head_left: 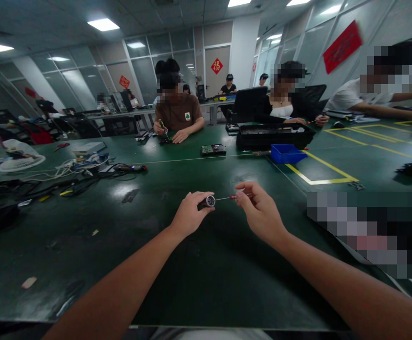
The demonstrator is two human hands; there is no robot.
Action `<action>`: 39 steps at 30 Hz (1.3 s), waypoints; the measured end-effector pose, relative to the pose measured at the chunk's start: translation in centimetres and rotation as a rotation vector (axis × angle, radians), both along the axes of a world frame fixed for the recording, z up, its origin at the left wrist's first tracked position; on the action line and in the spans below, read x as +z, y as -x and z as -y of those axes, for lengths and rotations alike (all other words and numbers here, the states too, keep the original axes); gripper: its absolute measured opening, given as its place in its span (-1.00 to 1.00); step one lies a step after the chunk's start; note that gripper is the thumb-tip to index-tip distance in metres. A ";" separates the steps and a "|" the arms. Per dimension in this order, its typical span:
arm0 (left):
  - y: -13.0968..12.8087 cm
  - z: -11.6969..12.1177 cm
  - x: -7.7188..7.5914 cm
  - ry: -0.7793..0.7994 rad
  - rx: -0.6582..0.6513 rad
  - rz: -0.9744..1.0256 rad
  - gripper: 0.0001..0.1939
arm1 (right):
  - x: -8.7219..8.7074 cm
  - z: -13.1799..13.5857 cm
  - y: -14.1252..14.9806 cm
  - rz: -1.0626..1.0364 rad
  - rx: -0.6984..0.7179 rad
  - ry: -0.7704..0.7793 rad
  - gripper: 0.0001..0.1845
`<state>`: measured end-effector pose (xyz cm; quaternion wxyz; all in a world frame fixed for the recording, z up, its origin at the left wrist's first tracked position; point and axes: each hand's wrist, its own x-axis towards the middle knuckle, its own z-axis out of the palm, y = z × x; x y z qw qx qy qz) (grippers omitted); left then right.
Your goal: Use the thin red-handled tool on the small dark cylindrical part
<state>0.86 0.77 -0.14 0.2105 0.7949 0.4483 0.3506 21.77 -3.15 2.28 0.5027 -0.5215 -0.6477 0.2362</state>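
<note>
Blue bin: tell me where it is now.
In the head view, the blue bin is right of centre, just in front of the long black tray, beside the yellow tape and beyond the right hand.

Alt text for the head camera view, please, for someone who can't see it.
Over a green table, the left hand holds a dark cylindrical part while the right hand holds a thin red-handled tool up to it. Beyond are a blue bin and a person in a brown shirt; cables lie to the left.

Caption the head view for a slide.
Left hand holds a dark cylinder; right hand holds a screwdriver.
</note>
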 end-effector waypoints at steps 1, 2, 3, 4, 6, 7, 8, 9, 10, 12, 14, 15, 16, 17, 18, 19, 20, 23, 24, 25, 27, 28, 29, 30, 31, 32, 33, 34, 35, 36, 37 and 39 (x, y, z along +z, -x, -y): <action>0.0 0.0 0.0 -0.008 0.005 0.003 -0.61 | -0.1 -0.1 0.0 -0.063 0.005 0.016 -0.73; 0.0 -0.1 0.0 -0.017 0.009 0.009 -0.61 | -0.2 -0.3 0.1 -0.120 0.017 0.032 -0.73; 0.1 -0.2 -0.1 -0.027 0.008 0.016 -0.60 | -0.3 -0.5 0.1 -0.175 0.031 0.047 -0.72; 0.1 -0.2 -0.1 -0.034 0.000 0.023 -0.59 | -0.4 -0.7 0.1 -0.236 0.041 0.060 -0.71; 0.1 -0.2 0.0 -0.045 -0.022 0.032 -0.58 | -0.6 -1.1 0.1 -0.407 0.052 0.103 -0.71; 0.1 -0.2 0.0 -0.047 -0.030 0.030 -0.58 | -0.8 -1.3 0.1 -0.510 0.066 0.148 -0.71; 0.1 -0.2 0.0 -0.049 -0.034 0.022 -0.59 | -0.9 -1.5 0.1 -0.620 0.088 0.209 -0.72; 0.0 -0.1 0.1 -0.050 -0.033 0.011 -0.59 | -1.0 -1.6 0.1 -0.709 0.137 0.284 -0.72; 0.0 -0.1 0.1 -0.049 -0.028 -0.002 -0.60 | -1.1 -1.7 0.0 -0.776 0.171 0.332 -0.72; 0.0 0.0 0.2 -0.040 -0.017 -0.023 -0.61 | -1.2 -1.9 -0.1 -0.817 0.196 0.335 -0.74; 0.0 0.1 0.1 -0.034 -0.014 -0.026 -0.60 | -1.3 -1.9 -0.3 -0.760 0.142 0.241 -0.75; 0.0 0.0 0.1 -0.034 -0.015 -0.023 -0.60 | -1.3 -1.9 -0.3 -0.710 0.108 0.193 -0.75; 0.1 0.0 0.0 -0.037 -0.014 -0.019 -0.59 | -1.3 -1.8 -0.4 -0.654 0.081 0.155 -0.74; 0.1 0.0 -0.1 -0.041 -0.012 -0.016 -0.59 | -1.3 -1.8 -0.5 -0.599 0.060 0.126 -0.73; 0.2 -0.1 -0.2 -0.044 -0.008 -0.016 -0.58 | -1.3 -1.8 -0.6 -0.546 0.045 0.098 -0.73; 0.2 -0.1 -0.2 -0.045 -0.004 -0.018 -0.58 | -1.2 -1.7 -0.6 -0.493 0.038 0.074 -0.72; 0.3 -0.2 -0.3 -0.047 0.001 -0.022 -0.58 | -1.2 -1.6 -0.6 -0.437 0.035 0.053 -0.72; 0.2 -0.2 -0.3 -0.054 0.001 -0.039 -0.58 | -0.8 -1.2 -0.7 -0.247 0.005 -0.011 -0.72; 0.2 -0.2 -0.3 -0.055 0.000 -0.045 -0.58 | -0.7 -1.0 -0.6 -0.183 -0.005 -0.032 -0.73; 0.2 -0.2 -0.2 -0.056 0.000 -0.050 -0.58 | -0.7 -0.8 -0.6 -0.134 -0.006 -0.050 -0.73; 0.2 -0.1 -0.2 -0.055 0.000 -0.064 -0.58 | -0.6 -0.6 -0.5 -0.070 0.009 -0.076 -0.74; 0.1 -0.1 -0.1 -0.054 0.000 -0.071 -0.58 | -0.6 -0.5 -0.5 -0.048 0.018 -0.085 -0.74; 0.1 -0.1 -0.1 -0.053 0.001 -0.079 -0.58 | -0.5 -0.4 -0.4 -0.026 0.022 -0.097 -0.74; 0.1 -0.1 -0.1 -0.052 0.000 -0.085 -0.57 | -0.5 -0.3 -0.4 0.001 0.022 -0.110 -0.75; 0.1 -0.1 -0.1 -0.052 -0.002 -0.090 -0.57 | -0.4 -0.3 -0.4 0.034 0.020 -0.124 -0.76; 0.1 -0.1 -0.2 -0.052 -0.003 -0.093 -0.57 | -0.3 -0.3 -0.3 0.069 0.018 -0.138 -0.77; 0.1 -0.1 -0.2 -0.052 -0.006 -0.095 -0.57 | -0.2 -0.2 -0.3 0.106 0.019 -0.151 -0.78; 0.1 -0.1 -0.2 -0.052 -0.007 -0.098 -0.57 | 0.0 -0.1 -0.3 0.142 0.023 -0.161 -0.79; 0.1 -0.1 -0.2 -0.051 -0.007 -0.100 -0.57 | 0.1 -0.1 -0.3 0.176 0.028 -0.168 -0.81; 0.1 -0.2 -0.2 -0.050 -0.006 -0.101 -0.57 | 0.2 0.0 -0.3 0.205 0.031 -0.175 -0.82; 0.1 -0.2 -0.2 -0.048 -0.001 -0.103 -0.58 | 0.3 0.0 -0.3 0.228 0.029 -0.182 -0.82; 0.1 -0.2 -0.2 -0.042 0.011 -0.110 -0.59 | 0.3 0.0 -0.3 0.254 0.018 -0.193 -0.83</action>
